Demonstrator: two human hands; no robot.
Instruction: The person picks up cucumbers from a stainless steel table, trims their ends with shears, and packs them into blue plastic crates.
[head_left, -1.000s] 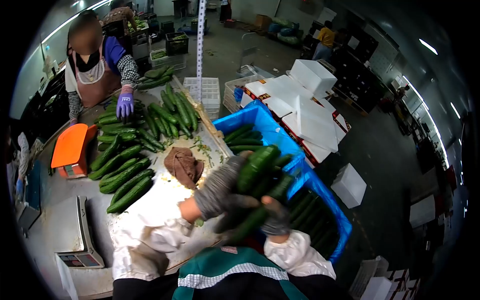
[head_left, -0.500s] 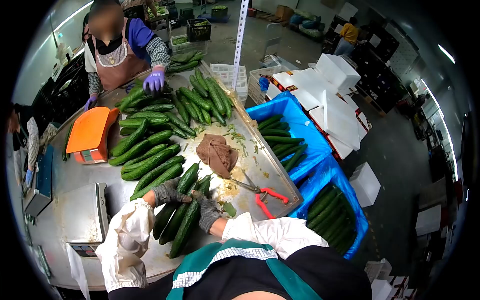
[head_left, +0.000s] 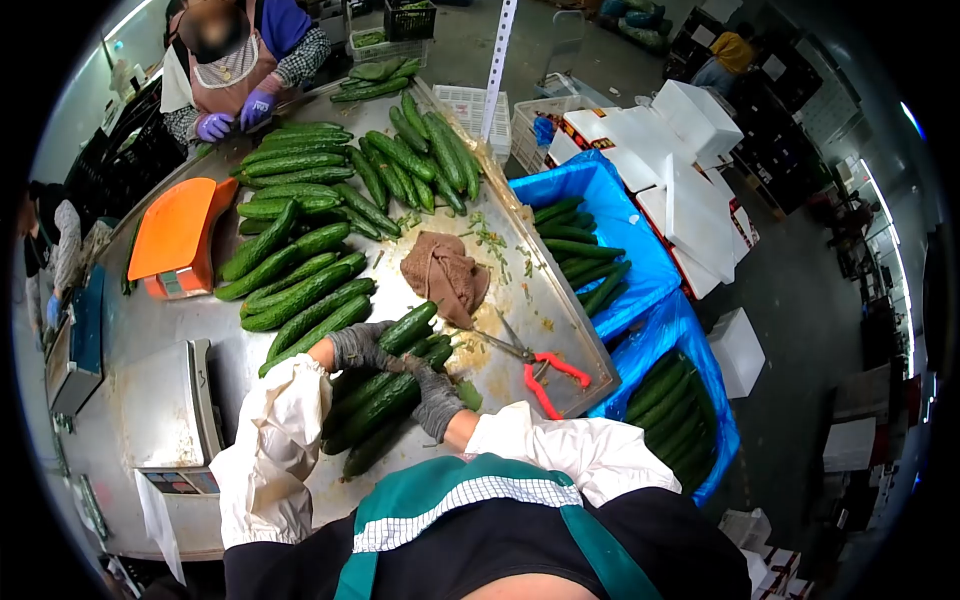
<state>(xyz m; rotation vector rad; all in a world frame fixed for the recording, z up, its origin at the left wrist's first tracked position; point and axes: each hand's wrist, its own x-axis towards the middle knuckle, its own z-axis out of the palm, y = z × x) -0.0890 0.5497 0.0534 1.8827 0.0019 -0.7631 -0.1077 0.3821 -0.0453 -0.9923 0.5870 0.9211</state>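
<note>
Both my hands wear dark grey gloves and grip a bunch of green cucumbers low over the near part of the metal table. My left hand wraps the bunch from the upper left. On its right side, my right hand is closed around the cucumbers, with some fingers hidden. To the left of the bunch, more cucumbers lie in slanted rows. A crumpled brown cloth rests beyond my hands. Scissors with red handles lie to the right, blades apart, near the table edge.
An orange scale and a flat metal scale stand at left. Blue-lined crates holding cucumbers adjoin the table's right edge. White foam boxes are stacked beyond. Across the table is a co-worker with purple gloves.
The bunch in my hands has turned, its cucumbers now slanting more toward the right. The co-worker's purple-gloved hand has left the cucumber pile and drawn back beside the other hand.
</note>
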